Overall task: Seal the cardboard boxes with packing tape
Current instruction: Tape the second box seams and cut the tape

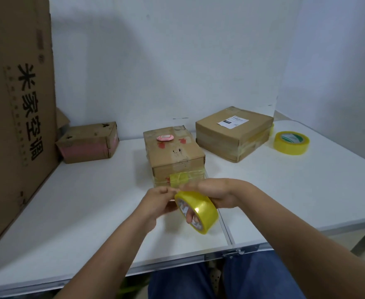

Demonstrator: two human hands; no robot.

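A small cardboard box (pixel 173 152) stands at the middle of the white table (pixel 91 201), with yellowish tape across its near face and a pink object (pixel 165 137) on top. Just in front of it, my right hand (pixel 211 196) holds a yellow tape roll (pixel 201 209), with fingers through its core. My left hand (pixel 158 201) pinches the tape's end at the roll's upper edge. A larger taped box (pixel 233 132) with a white label sits behind to the right.
A second yellow tape roll (pixel 291 142) lies at the far right of the table. A small worn box (pixel 88 142) sits at the back left beside a tall printed carton (pixel 15 104). The table's front edge runs just above my legs.
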